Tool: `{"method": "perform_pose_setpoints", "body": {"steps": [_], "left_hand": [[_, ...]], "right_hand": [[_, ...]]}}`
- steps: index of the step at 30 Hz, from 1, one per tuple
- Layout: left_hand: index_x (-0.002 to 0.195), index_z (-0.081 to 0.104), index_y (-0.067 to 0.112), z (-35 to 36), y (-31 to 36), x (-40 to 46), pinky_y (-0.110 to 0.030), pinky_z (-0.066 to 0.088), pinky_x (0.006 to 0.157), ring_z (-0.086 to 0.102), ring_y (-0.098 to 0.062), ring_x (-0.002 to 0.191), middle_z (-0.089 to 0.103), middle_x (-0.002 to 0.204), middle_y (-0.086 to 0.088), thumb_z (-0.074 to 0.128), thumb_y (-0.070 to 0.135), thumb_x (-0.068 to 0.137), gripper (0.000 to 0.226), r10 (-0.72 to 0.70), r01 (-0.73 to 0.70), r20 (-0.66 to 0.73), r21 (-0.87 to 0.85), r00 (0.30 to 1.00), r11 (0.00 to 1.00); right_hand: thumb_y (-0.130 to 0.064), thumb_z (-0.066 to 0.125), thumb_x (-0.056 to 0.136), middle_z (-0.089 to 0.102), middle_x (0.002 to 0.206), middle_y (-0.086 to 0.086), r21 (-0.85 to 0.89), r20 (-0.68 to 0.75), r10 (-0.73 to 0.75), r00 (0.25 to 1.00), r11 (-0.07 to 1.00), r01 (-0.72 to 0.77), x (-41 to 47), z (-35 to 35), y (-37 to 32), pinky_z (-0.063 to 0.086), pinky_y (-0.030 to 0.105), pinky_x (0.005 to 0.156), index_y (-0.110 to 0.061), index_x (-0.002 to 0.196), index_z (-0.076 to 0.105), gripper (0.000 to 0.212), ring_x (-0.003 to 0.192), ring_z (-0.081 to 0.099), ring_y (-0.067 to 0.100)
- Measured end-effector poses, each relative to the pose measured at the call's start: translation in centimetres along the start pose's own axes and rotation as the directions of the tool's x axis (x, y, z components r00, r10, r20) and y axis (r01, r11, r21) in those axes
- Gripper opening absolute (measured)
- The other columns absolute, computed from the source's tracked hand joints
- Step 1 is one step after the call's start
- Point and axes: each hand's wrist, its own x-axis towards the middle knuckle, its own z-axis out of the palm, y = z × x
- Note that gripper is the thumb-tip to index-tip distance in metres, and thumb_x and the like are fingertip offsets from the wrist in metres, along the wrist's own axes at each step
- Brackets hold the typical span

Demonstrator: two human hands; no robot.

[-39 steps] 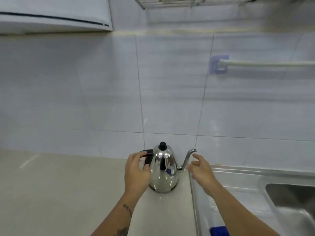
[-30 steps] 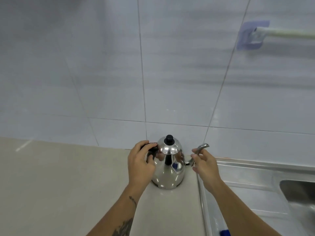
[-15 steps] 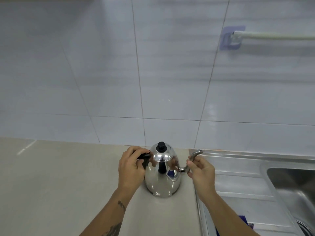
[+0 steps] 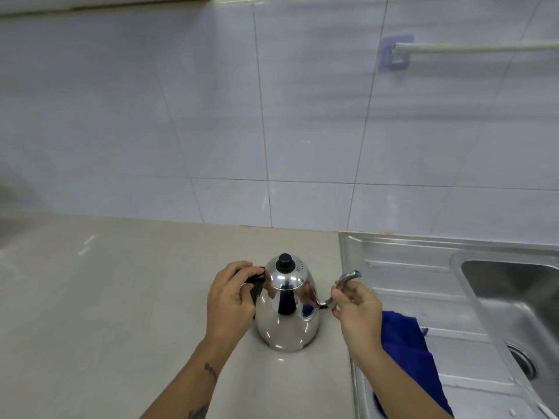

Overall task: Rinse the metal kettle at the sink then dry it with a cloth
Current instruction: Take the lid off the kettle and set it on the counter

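Note:
A shiny metal kettle (image 4: 287,316) with a black lid knob stands upright on the beige counter (image 4: 121,313), close to the sink's edge. My left hand (image 4: 231,300) grips its black handle on the left side. My right hand (image 4: 357,313) pinches the thin curved spout on the right. A blue cloth (image 4: 408,352) lies on the steel drainboard (image 4: 423,267), partly under my right forearm. The sink basin (image 4: 514,297) opens at the far right with its drain visible.
A white tiled wall rises behind the counter. A pale towel rail (image 4: 469,48) on a bluish mount hangs on the wall at upper right. The counter stretches out to the left of the kettle.
My right hand closed in and took hold of the spout while the left hand kept the handle. The view tipped down, bringing the blue cloth and more of the sink into sight.

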Motion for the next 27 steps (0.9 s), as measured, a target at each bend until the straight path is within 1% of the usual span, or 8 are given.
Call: {"method": "perform_pose_setpoints", "body": {"steps": [6, 10, 13, 15, 18, 21, 24, 27], "left_hand": [[0.114, 0.070, 0.015, -0.7, 0.1, -2.5, -0.043, 0.048, 0.099, 0.057, -0.019, 0.120, 0.063, 0.125, 0.006, 0.066, -0.002, 0.082, 0.036, 0.144, -0.144, 0.007, 0.082, 0.990, 0.986], [0.138, 0.054, 0.010, -0.7, -0.4, -3.7, -0.055, 0.033, 0.112, 0.040, -0.021, 0.141, 0.050, 0.146, 0.000, 0.055, 0.010, 0.088, 0.050, 0.235, -0.264, 0.164, 0.188, 0.958, 0.946], [0.151, 0.034, 0.011, -1.7, -1.8, -4.3, -0.053, 0.021, 0.118, 0.020, -0.021, 0.150, 0.028, 0.160, -0.001, 0.052, 0.020, 0.088, 0.066, 0.307, -0.382, 0.302, 0.234, 0.903, 0.894], [0.154, 0.026, 0.012, -1.5, -2.0, -4.5, -0.054, 0.017, 0.118, 0.014, -0.022, 0.152, 0.020, 0.163, -0.001, 0.052, 0.027, 0.086, 0.075, 0.309, -0.397, 0.334, 0.241, 0.891, 0.885], [0.154, 0.023, 0.010, -1.4, -2.5, -4.3, -0.057, 0.015, 0.118, 0.012, -0.026, 0.152, 0.018, 0.163, -0.004, 0.057, 0.030, 0.081, 0.083, 0.326, -0.411, 0.334, 0.226, 0.884, 0.883], [0.154, 0.025, 0.010, -1.2, -2.6, -4.4, -0.058, 0.015, 0.118, 0.013, -0.026, 0.152, 0.020, 0.163, -0.005, 0.063, 0.030, 0.077, 0.088, 0.334, -0.415, 0.335, 0.209, 0.881, 0.885], [0.153, 0.027, 0.012, -1.1, -3.2, -3.9, -0.056, 0.017, 0.118, 0.013, -0.023, 0.152, 0.021, 0.163, -0.002, 0.063, 0.034, 0.076, 0.088, 0.347, -0.418, 0.326, 0.179, 0.879, 0.891], [0.152, 0.031, 0.013, -0.9, -3.9, -2.4, -0.054, 0.021, 0.117, 0.018, -0.022, 0.150, 0.026, 0.161, -0.001, 0.065, 0.037, 0.075, 0.088, 0.367, -0.436, 0.330, 0.163, 0.870, 0.885]], "right_hand": [[0.004, 0.061, 0.091, 0.073, 0.107, -0.013, -0.085, -0.001, -0.073, 0.997, 0.994, 0.072, -3.1, -0.1, 0.6, 0.053, 0.031, 0.099, -0.016, 0.121, 0.069, 0.037, 0.106, 0.068, 0.005], [0.011, 0.053, 0.088, 0.065, 0.104, -0.039, -0.256, 0.142, -0.091, 0.986, 0.958, 0.126, -4.8, -0.5, -0.1, 0.046, 0.002, 0.078, -0.050, 0.119, 0.056, 0.068, 0.106, 0.060, -0.012], [0.007, 0.055, 0.088, 0.051, 0.124, -0.026, -0.381, 0.152, -0.109, 0.982, 0.911, 0.160, -7.2, 0.2, -0.6, 0.047, 0.012, 0.089, -0.040, 0.140, 0.044, 0.071, 0.121, 0.054, 0.003], [-0.001, 0.059, 0.089, 0.050, 0.121, -0.030, -0.438, 0.201, -0.209, 0.957, 0.855, 0.279, -8.3, 0.8, -1.5, 0.049, 0.026, 0.099, -0.046, 0.129, 0.049, 0.061, 0.122, 0.055, 0.003], [-0.014, 0.059, 0.093, 0.047, 0.126, -0.036, -0.458, 0.300, -0.420, 0.857, 0.725, 0.515, -7.9, 3.1, -4.2, 0.042, 0.022, 0.104, -0.040, 0.136, 0.050, 0.051, 0.118, 0.048, -0.010], [-0.016, 0.054, 0.096, 0.052, 0.142, -0.015, -0.584, 0.460, -0.396, 0.795, 0.539, 0.607, -5.8, 5.1, -6.7, 0.041, 0.025, 0.106, -0.030, 0.146, 0.045, 0.053, 0.127, 0.049, 0.004], [-0.016, 0.049, 0.097, 0.062, 0.133, -0.003, -0.693, 0.522, -0.305, 0.797, 0.393, 0.604, -4.7, 6.4, -7.6, 0.049, 0.039, 0.098, -0.029, 0.138, 0.053, 0.043, 0.117, 0.059, 0.022], [-0.013, 0.048, 0.096, 0.068, 0.112, 0.000, -0.721, 0.505, -0.324, 0.800, 0.350, 0.598, -3.6, 7.1, -8.1, 0.052, 0.041, 0.085, -0.028, 0.122, 0.061, 0.033, 0.099, 0.063, 0.024]]}}
